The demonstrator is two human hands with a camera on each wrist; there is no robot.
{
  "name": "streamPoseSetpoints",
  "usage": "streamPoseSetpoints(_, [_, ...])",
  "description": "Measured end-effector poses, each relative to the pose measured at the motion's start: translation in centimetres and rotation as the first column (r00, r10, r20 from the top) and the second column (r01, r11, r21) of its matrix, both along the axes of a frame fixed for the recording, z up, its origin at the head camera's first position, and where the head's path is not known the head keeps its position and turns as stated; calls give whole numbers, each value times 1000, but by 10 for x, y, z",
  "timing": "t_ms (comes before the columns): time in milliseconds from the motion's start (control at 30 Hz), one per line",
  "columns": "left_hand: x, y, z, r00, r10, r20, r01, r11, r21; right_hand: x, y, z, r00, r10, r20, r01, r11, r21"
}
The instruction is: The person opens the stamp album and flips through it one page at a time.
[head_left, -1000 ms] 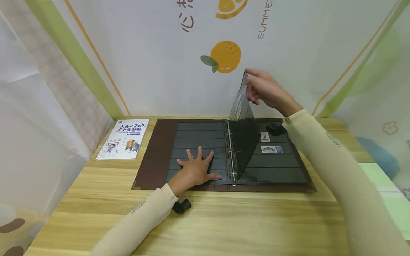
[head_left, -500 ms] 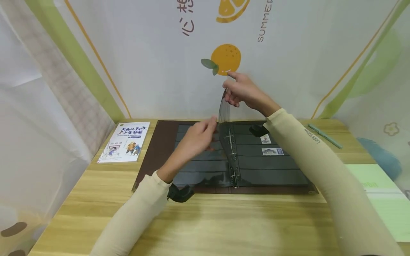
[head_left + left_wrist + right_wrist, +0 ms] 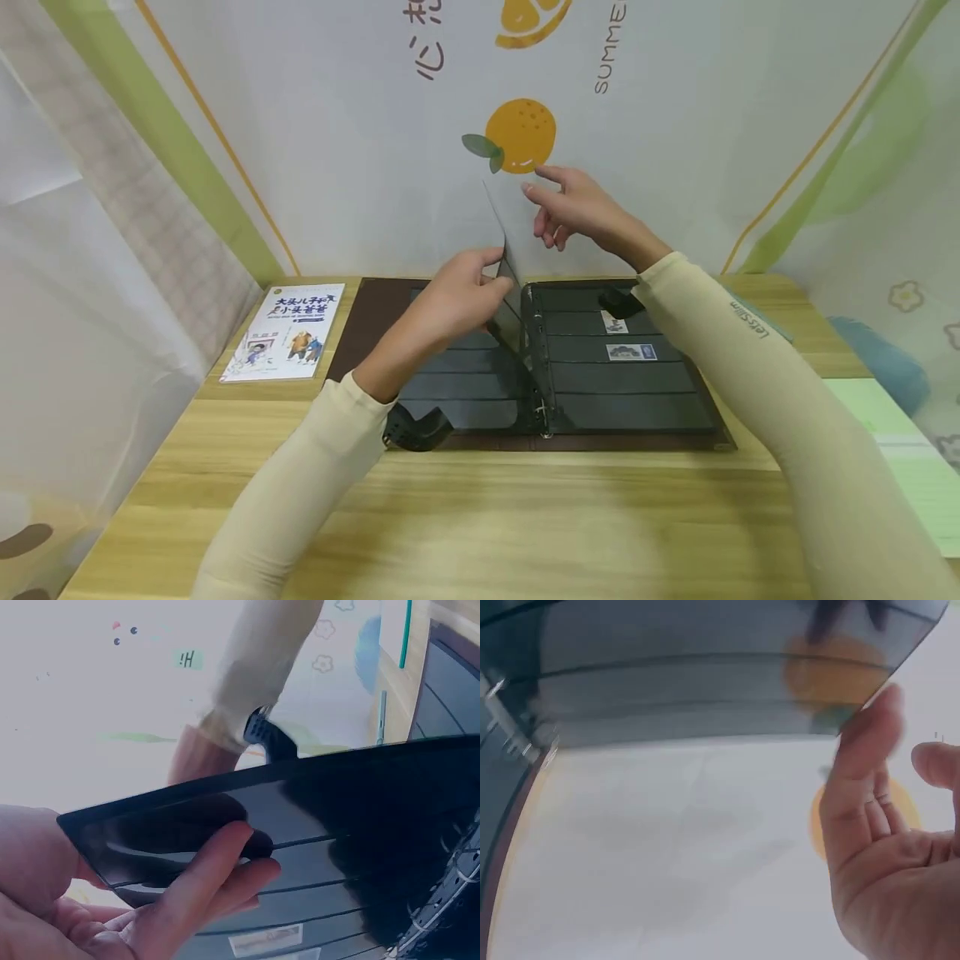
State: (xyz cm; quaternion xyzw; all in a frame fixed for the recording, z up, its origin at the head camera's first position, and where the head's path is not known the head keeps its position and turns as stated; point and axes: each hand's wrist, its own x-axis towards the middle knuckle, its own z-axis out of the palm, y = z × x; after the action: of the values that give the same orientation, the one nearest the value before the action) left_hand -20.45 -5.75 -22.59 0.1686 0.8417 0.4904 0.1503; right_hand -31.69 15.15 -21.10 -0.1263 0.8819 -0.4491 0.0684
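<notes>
Now the left hand pinches the raised page, held moments earlier by the right hand, whose thumb and forefinger stand parted near it; the ring-bound album lies open on the desk.

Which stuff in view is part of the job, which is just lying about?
In use:
ring binder
lifted page, pinched by left hand
right hand, near page
stamps in pockets

Lying about:
illustrated booklet
pale green pad
slim green item, possibly a pen
</notes>
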Motion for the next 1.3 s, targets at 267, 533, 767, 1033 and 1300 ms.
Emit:
streamPoseSetpoints(267, [-1, -10, -8, 1000, 28, -1, -28, 1000, -6, 8, 69, -53, 989, 74, -131, -4, 884, 468])
streamPoseSetpoints(533, [-2, -36, -19, 976, 117, -185, -141, 983, -122, 28, 121, -125, 981, 171, 93, -189, 723, 665])
streamPoseSetpoints(767, [-4, -51, -22, 960, 116, -254, -167, 967, -190, 38, 137, -148, 982, 125, 141, -186, 767, 614])
streamPoseSetpoints(1033, [-6, -78, -41, 958, 150, -243, -216, 938, -270, 38, 138, -148, 983, 109, 147, -176, 775, 607])
streamPoseSetpoints(1300, [-9, -108, -78, 979, 179, -98, -201, 929, -310, 38, 136, -150, 982, 102, 158, -179, 769, 614])
